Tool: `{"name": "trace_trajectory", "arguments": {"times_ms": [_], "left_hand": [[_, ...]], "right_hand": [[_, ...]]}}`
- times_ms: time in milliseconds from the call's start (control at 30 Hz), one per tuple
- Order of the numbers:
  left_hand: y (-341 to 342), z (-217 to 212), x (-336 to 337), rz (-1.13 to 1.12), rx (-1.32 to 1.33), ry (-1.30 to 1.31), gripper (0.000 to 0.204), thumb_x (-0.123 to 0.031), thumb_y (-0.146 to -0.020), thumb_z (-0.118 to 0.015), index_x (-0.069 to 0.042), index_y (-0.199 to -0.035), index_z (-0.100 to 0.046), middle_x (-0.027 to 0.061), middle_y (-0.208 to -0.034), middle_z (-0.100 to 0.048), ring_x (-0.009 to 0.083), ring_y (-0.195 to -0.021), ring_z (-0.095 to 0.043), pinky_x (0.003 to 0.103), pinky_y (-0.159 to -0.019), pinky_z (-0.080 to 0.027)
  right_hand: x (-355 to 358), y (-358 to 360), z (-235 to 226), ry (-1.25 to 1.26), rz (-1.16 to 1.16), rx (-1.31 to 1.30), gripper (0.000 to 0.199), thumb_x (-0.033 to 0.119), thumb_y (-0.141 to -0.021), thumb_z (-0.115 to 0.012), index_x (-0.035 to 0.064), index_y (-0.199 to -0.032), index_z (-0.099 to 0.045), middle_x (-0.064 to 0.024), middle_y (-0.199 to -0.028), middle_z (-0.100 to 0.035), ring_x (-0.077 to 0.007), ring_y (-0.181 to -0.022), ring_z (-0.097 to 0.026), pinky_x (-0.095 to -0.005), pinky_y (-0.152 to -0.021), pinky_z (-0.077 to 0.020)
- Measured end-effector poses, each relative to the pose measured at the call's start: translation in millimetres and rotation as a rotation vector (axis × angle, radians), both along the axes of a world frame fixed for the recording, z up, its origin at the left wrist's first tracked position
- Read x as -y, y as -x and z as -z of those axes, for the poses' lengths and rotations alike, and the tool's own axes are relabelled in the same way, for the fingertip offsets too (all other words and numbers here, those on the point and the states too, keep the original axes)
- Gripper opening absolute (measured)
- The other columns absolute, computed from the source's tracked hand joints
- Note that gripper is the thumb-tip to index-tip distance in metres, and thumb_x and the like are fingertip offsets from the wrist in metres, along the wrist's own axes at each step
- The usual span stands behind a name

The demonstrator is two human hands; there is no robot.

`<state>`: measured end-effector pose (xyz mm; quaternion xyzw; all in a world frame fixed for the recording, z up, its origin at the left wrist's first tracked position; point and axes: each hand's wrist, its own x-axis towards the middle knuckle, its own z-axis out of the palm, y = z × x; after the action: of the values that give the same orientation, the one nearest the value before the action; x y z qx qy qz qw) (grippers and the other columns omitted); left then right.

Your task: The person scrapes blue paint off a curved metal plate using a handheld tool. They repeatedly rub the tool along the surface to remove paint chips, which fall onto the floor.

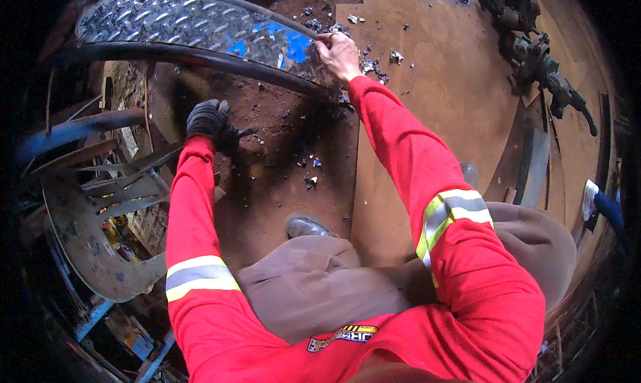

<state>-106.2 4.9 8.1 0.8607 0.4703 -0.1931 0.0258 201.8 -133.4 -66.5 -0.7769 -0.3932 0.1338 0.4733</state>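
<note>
A curved piece of diamond-tread metal plate [180,19] with patches of blue paint lies at the top, edged by a dark curved bar. My right hand [339,54], bare, grips the plate's right end at its edge. My left hand [208,119] wears a dark glove and is closed around a small dark tool whose kind I cannot make out, held just below the plate's bar. Both sleeves are red with reflective bands. Paint chips and metal bits [374,62] lie scattered around my right hand.
Rusty brown steel sheets [441,109] cover the ground. A grey round metal part [87,243] and scrap bars lie at the left. A dark machine part [541,62] sits at the upper right. My shoe [304,226] rests on the dirt below the plate.
</note>
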Motion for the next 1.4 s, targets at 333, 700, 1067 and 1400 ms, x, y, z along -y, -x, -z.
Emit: {"name": "trace_trajectory", "arguments": {"times_ms": [333,700,1067,1400], "left_hand": [[-5,-11,18,0.416,-0.178,-0.028,0.036,-0.041,-0.084,-0.055,-0.007,-0.094,-0.063,0.0205,-0.099,-0.062,0.0382,-0.097,-0.058,0.047,-0.086,-0.047],[0,16,2,0.115,-0.064,0.024,0.039,-0.041,-0.089,-0.047,-0.005,-0.093,-0.065,0.02,-0.099,-0.064,0.0376,-0.096,-0.06,0.048,-0.085,-0.046],[28,34,-8,0.177,-0.067,0.029,0.043,-0.045,-0.085,-0.052,-0.006,-0.098,-0.064,0.0192,-0.101,-0.063,0.0369,-0.097,-0.06,0.046,-0.086,-0.047],[1,8,11,0.075,-0.059,0.058,0.042,-0.042,-0.09,-0.045,-0.006,-0.093,-0.065,0.0214,-0.099,-0.064,0.0382,-0.095,-0.06,0.048,-0.085,-0.046]], "right_hand": [[-7,26,-10,0.043,0.14,-0.002,0.02,0.022,-0.078,-0.064,0.0089,-0.091,-0.072,-0.0149,-0.094,-0.061,-0.0319,-0.095,-0.057,-0.0419,-0.083,-0.0474],[-9,9,-15,-0.107,0.156,-0.422,0.022,0.019,-0.075,-0.064,0.0021,-0.088,-0.072,-0.0117,-0.082,-0.07,-0.0193,-0.074,-0.067,-0.0312,-0.072,-0.0527],[-23,8,-37,0.311,0.047,-0.012,0.026,0.022,-0.071,-0.064,-0.0012,-0.082,-0.069,-0.0255,-0.085,-0.066,-0.0387,-0.086,-0.066,-0.0438,-0.079,-0.0531],[-29,0,-46,0.362,-0.029,-0.065,0.032,0.026,-0.069,-0.068,-0.0016,-0.085,-0.069,-0.026,-0.088,-0.066,-0.0385,-0.086,-0.066,-0.0426,-0.078,-0.0532]]}}
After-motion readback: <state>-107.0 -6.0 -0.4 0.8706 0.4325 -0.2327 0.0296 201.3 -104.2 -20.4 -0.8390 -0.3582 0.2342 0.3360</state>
